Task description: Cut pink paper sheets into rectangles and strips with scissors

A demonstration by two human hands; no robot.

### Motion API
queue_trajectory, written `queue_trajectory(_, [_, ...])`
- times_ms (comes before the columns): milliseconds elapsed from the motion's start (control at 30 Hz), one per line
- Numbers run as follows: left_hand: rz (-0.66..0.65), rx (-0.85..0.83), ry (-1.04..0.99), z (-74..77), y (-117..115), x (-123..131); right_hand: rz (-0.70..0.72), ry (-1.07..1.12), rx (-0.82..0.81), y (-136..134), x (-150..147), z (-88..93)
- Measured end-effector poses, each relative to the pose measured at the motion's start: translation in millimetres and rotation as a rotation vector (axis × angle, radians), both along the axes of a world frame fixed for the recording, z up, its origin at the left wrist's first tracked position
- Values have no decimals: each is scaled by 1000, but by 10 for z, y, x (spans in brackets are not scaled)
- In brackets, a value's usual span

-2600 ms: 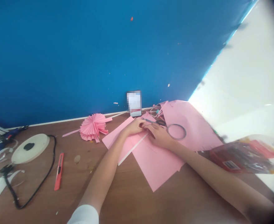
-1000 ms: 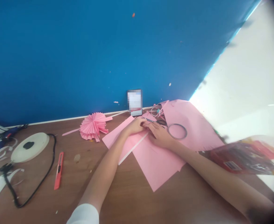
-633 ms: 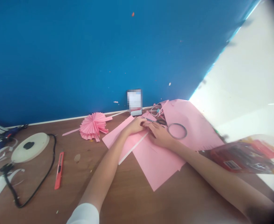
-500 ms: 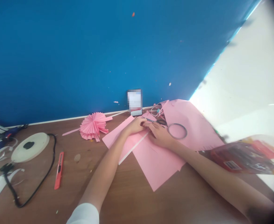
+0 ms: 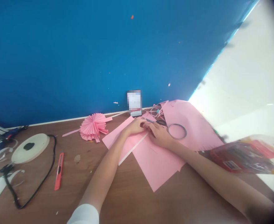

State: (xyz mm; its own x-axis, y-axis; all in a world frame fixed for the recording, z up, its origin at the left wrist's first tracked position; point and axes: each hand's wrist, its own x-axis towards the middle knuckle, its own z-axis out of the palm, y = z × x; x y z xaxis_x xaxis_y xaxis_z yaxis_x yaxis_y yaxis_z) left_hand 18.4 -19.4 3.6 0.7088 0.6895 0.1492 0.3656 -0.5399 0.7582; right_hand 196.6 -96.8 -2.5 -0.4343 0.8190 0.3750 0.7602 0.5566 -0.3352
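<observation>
Over the sheets of pink paper (image 5: 154, 165), my left hand (image 5: 136, 126) and my right hand (image 5: 159, 134) come together, fingertips almost touching. Both hands are closed, with bent fingers pinching at the paper near the far end of a narrow white strip (image 5: 133, 148). That strip runs slantwise along a paper edge toward me. The exact spot between the fingertips is too small to make out. Just beyond the fingers lies a pair of scissors (image 5: 160, 122), partly hidden. A grey ring-shaped roll (image 5: 177, 131) rests to the right of my right hand.
A pleated pink paper rosette (image 5: 93, 126) sits left of the sheets. Farther left are a red box cutter (image 5: 59, 171) and a round pale device (image 5: 30, 148) with a black cable. A phone-like device (image 5: 134, 102) leans on the blue wall. At right lies a plastic package (image 5: 239, 157).
Both hands stay in nearly the same place, with only a very slight shift of the fingers. The whole view has dipped or risen a touch; nothing else has visibly moved.
</observation>
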Motion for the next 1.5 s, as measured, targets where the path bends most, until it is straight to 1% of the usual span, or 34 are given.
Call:
queue_trajectory(133, [-30, -33, 14, 3, -3, -2, 5, 2, -1, 17, -2, -26])
queue_trajectory(333, [2, -44, 23, 12, -15, 8, 4, -12, 2, 25, 2, -33])
queue_trajectory(500, [-8, -73, -13, 19, -26, 8, 84, -36, -51, -26, 14, 8])
queue_trajectory(600, [2, -66, -26, 37, -29, 8, 128, -3, -82, -58, 24, 25])
queue_trajectory(667, [8, -68, -14, 54, -30, 9, 69, 37, -46, -58, 28, 17])
queue_trajectory(767, [1, -69, 3, 65, -28, 9, -106, 76, 20, -30, 28, -10])
queue_trajectory(800, [-5, -64, 3, 62, -25, 9, -127, 74, 20, -20, 26, -16])
queue_trajectory(833, [-9, -60, 2, 55, -22, 8, -120, 66, 11, -13, 23, -17])
queue_trajectory(967, [-9, -66, 10, 16, -6, 2, -2, 21, -17, -22, 2, 19])
queue_trajectory(1000, [-11, -70, 10, 9, -4, 0, 5, 17, -21, -29, -3, 30])
queue_trajectory(1133, [-15, -79, 2, 11, -6, 0, -30, 15, -24, -40, -11, 44])
queue_trajectory(1333, [-14, -48, -3, 23, -7, 13, -27, -2, -4, -19, -8, 11])
queue_trajectory(1500, [-14, -63, 7, 22, -4, 12, -45, -17, 2, -9, -8, -2])
